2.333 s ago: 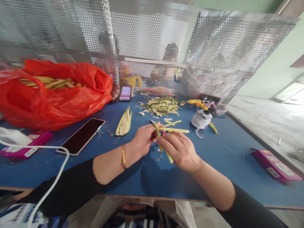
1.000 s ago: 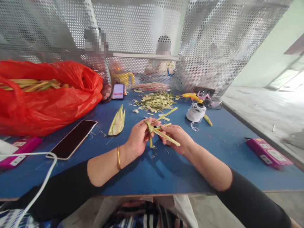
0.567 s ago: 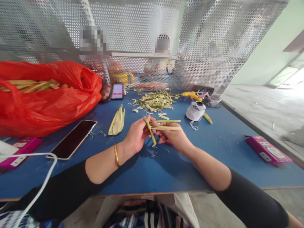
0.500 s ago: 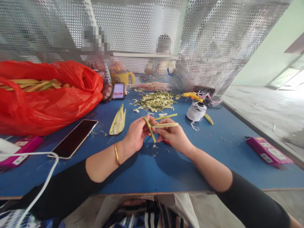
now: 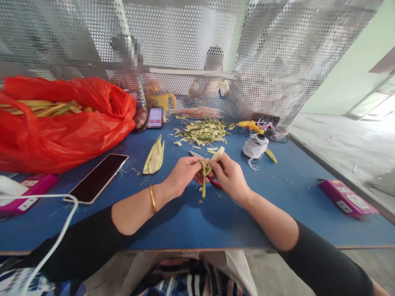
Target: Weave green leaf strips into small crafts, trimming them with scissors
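Over the middle of the blue table, my left hand [image 5: 185,174] pinches a folded green leaf strip [image 5: 204,185], one end of which hangs down. Close beside it, my right hand [image 5: 230,176] grips the strip's paler, wider end [image 5: 218,154], which sticks up past the fingers. Where the strip crosses itself is partly hidden by my fingers. Under my hands lie scissors [image 5: 194,154], with a blade and part of a red handle showing. Left of my hands rests a pale green husk bundle [image 5: 154,156]. Beyond them is a heap of leaf trimmings [image 5: 203,131].
A red plastic bag [image 5: 101,135] of long strips stands at left, near a phone [image 5: 97,179] and a white cable [image 5: 66,226]. At right are a white string spool [image 5: 255,146], a yellow glue gun [image 5: 250,125] and a purple box [image 5: 347,197]. Perforated metal sheeting [image 5: 185,37] closes the back.
My hands have turned the strips: the ends that pointed right are now folded up between my fingers. The hanging end points straighter down, and the scissors' blade has come into view.
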`<state>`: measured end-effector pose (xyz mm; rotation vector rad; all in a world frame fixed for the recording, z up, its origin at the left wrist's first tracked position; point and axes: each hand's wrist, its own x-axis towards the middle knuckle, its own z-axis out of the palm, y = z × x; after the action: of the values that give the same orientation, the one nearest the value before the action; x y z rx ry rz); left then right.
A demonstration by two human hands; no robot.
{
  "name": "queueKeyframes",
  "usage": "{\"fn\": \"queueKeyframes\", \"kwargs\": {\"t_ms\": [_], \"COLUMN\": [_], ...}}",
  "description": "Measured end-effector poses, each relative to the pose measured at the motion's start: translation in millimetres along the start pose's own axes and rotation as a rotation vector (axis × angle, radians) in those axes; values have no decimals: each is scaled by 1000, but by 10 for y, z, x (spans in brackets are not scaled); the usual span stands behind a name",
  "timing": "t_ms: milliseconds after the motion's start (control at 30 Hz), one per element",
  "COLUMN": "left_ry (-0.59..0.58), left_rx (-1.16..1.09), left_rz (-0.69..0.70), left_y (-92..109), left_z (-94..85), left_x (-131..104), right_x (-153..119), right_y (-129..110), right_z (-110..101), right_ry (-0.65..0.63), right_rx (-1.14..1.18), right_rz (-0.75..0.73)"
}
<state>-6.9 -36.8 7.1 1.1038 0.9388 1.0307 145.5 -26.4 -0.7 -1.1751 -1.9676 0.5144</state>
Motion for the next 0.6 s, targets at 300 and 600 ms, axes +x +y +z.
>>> {"fn": "queueKeyframes", "kwargs": {"t_ms": [300, 600], "left_ry": [-159, 92], "left_rx": [-187, 2], "left_rz": [-49, 117], "left_y": [3, -48], "left_z": [-34, 83], "left_x": [24, -24], "right_x": [30, 61], "right_y": [-6, 10], "right_z": [-30, 42], "right_ry": [83, -13], "right_rx": [-57, 438], "right_rz": [115, 387]}}
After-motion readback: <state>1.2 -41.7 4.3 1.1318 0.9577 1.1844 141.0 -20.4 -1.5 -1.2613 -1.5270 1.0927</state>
